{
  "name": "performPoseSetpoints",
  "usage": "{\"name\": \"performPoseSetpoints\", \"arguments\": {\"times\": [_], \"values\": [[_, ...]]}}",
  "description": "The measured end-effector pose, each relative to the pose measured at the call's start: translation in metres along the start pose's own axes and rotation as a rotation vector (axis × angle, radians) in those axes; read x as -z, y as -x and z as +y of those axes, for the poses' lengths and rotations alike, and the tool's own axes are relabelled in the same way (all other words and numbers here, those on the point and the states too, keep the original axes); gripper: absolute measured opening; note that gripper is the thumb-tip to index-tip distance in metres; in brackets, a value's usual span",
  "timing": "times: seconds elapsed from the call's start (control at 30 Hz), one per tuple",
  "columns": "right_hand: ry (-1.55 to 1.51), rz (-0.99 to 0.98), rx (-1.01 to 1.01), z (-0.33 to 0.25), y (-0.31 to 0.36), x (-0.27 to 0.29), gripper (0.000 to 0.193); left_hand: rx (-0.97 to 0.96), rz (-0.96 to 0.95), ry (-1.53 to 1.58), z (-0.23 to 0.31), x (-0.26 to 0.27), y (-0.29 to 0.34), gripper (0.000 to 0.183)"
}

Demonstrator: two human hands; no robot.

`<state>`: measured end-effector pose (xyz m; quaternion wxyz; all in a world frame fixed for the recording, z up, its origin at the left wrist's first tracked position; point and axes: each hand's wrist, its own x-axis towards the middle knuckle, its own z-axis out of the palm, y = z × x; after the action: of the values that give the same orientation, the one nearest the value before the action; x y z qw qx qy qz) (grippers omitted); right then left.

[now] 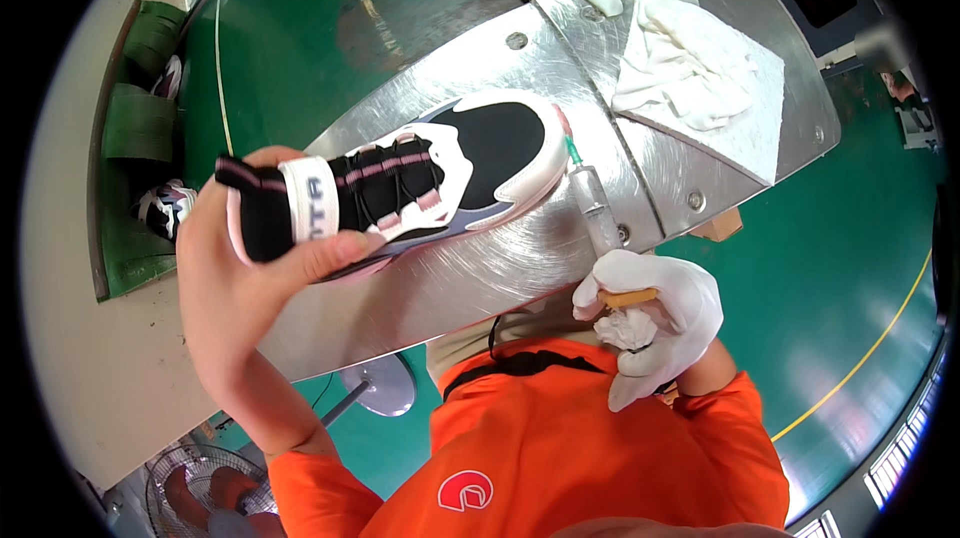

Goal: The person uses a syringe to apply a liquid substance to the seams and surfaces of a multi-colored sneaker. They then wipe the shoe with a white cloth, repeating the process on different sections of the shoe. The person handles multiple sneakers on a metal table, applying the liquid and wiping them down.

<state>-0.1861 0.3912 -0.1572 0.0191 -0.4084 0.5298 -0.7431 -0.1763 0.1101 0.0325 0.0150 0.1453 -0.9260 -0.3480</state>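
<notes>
My left hand is bare and wrapped round the heel of a sneaker, thumb on the near side. The sneaker is black and white with pink and grey-blue parts, sole down, toe pointing right. At the toe edge, the green tip of a clear syringe touches or almost touches the sole. My right hand, in a white glove, is closed at the syringe's lower end. A tan piece and a crumpled white wad also sit in its grip; I cannot make out the tan piece's kind.
A metal table lies under the sneaker. White cloths rest on a white pad at the far right. Left stands a green conveyor with slots and more shoes. A fan stands lower left.
</notes>
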Motion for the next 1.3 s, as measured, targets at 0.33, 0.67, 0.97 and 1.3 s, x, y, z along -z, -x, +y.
{"name": "performPoseSetpoints", "arguments": {"times": [0.33,0.67,0.97,1.3], "values": [[-0.041,0.049,-0.111,-0.010,-0.015,-0.003,0.053,-0.036,-0.157,-0.056,-0.005,0.026,-0.033,0.056],[-0.295,0.029,-0.258,-0.008,-0.007,0.002,0.100,0.028,-0.222,-0.047,-0.001,0.033,-0.044,0.048],[-0.432,0.318,-0.083,-0.012,-0.015,0.002,0.091,-0.161,-0.093,-0.312,0.009,0.014,-0.007,0.055],[-0.252,0.798,-0.271,-0.002,-0.113,-0.029,0.070,-0.386,-0.734,-0.211,0.030,0.059,-0.064,0.097]]}}
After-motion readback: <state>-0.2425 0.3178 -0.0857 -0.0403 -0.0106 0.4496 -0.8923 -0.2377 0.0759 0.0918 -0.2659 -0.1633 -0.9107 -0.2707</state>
